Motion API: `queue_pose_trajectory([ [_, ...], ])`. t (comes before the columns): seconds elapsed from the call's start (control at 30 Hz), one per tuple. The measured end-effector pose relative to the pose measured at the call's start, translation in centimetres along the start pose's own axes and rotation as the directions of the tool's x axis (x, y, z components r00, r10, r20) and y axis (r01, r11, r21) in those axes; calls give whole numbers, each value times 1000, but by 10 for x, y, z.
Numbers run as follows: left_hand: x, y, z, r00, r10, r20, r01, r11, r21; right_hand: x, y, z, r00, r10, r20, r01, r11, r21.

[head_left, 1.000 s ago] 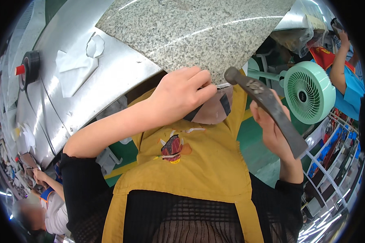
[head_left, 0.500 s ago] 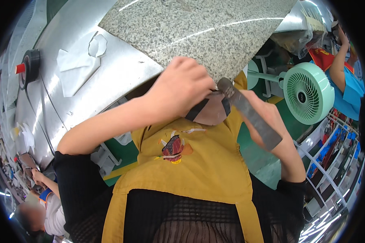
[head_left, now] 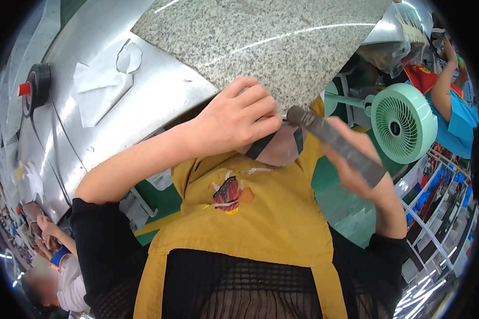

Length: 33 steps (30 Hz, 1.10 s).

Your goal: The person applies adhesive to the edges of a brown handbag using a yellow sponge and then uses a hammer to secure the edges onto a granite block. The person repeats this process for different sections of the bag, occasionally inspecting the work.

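Observation:
My right hand (head_left: 354,154) is closed round the handle of a dark metal hammer (head_left: 340,143). The hammer's long head hides most of the handle, and its round end is close to the stone slab's near corner. My left hand (head_left: 245,114) has its fingers curled down at that corner, gripping a pinkish-brown piece with black strips (head_left: 277,149). The piece hangs over the slab's near edge, above my mustard apron (head_left: 239,223). The left fingertips lie right beside the hammer's round end. The piece's upper edge is hidden under my left fingers.
The speckled granite slab (head_left: 261,53) lies on a metal table (head_left: 159,80). White sheet scraps (head_left: 101,90) and a black round object with a red knob (head_left: 35,90) are at left. A green fan (head_left: 404,123) stands right. Other people work at both sides.
The hammer and my right hand have shifted slightly right and down, with the right hand blurred. My left hand has barely moved, its fingers settling a little at the slab's corner.

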<state>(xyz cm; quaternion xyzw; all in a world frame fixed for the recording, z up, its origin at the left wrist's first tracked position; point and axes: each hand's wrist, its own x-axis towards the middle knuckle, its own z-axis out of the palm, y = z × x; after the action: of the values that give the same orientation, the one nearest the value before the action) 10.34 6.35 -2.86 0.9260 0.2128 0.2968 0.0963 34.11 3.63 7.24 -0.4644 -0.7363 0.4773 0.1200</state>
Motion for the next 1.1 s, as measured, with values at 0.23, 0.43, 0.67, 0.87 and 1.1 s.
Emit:
queue_pose_trajectory([
  [0.23,1,0,-1,993,-120,9,120,991,-54,6,-5,9,996,25,84,-1,960,-282],
  [0.43,-5,-3,-7,994,-107,11,107,991,-78,4,-3,7,998,47,43,-42,992,-122],
  [0.67,-5,0,-6,1000,-7,-27,9,998,55,5,-1,20,999,1,53,14,957,-290],
  [0.87,-9,-3,-6,984,-178,-5,177,981,-80,7,-9,9,996,22,85,-5,980,-200],
  [1.1,-11,0,-6,994,-92,-51,90,996,-28,3,-3,26,999,-9,46,22,955,-295],
])
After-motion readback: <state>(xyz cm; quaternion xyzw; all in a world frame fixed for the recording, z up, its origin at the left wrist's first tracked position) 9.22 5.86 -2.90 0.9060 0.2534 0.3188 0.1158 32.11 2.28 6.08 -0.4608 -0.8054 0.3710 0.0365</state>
